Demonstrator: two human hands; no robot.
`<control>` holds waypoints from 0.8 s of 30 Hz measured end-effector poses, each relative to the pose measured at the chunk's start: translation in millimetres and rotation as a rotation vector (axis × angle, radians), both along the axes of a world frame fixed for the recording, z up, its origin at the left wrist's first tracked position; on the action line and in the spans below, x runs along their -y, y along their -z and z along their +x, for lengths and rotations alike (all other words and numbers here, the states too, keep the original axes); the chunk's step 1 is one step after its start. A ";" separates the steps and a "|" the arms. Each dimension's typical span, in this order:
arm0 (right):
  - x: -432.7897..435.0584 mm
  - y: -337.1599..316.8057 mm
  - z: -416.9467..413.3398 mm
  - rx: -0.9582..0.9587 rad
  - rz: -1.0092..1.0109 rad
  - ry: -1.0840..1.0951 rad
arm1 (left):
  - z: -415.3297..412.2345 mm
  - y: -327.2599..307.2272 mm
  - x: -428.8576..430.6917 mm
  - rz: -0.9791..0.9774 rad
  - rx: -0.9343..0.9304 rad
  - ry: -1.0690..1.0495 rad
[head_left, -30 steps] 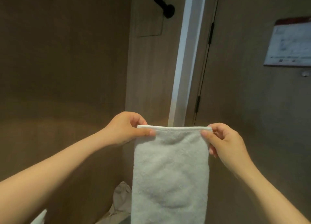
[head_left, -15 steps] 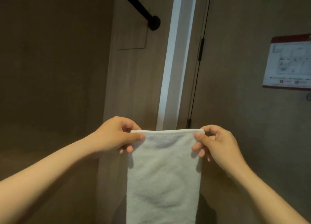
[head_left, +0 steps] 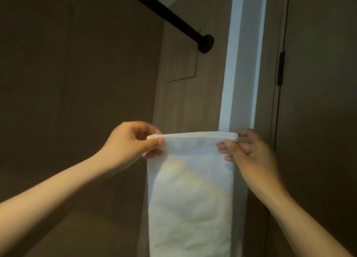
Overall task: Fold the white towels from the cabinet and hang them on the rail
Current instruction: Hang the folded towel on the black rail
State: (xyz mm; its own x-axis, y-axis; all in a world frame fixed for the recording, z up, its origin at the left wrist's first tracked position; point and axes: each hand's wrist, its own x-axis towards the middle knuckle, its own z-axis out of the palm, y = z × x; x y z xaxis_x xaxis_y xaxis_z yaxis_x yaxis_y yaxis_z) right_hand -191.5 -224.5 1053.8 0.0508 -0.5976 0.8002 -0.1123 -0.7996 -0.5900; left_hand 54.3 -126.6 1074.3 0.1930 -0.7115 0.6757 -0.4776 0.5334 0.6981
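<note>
head view: two hands, left hand (head_left: 127, 144) and right hand (head_left: 249, 156), pinch one towel (head_left: 190, 195).

left hand (head_left: 129, 144): bare, with a short-trimmed thumbnail
right hand (head_left: 251, 156): bare, dimly lit, nails short
left forearm (head_left: 58, 195): bare from the wrist to the frame edge, slim, smooth
right forearm (head_left: 301, 218): bare from the wrist to the frame edge, partly in shadow
</note>
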 end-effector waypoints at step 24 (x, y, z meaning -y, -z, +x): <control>101.9 -156.5 83.0 -0.030 -0.717 0.027 | -10.8 -155.7 25.5 -0.571 1.048 -1.004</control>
State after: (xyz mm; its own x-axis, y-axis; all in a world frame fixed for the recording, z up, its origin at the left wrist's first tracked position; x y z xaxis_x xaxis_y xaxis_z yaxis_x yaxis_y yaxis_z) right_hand -108.5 -326.3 1210.4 0.0715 0.0736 0.9947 -0.1455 -0.9858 0.0833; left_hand 43.4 -152.1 1230.0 -0.2985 -0.1958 0.9341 -0.9141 -0.2227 -0.3388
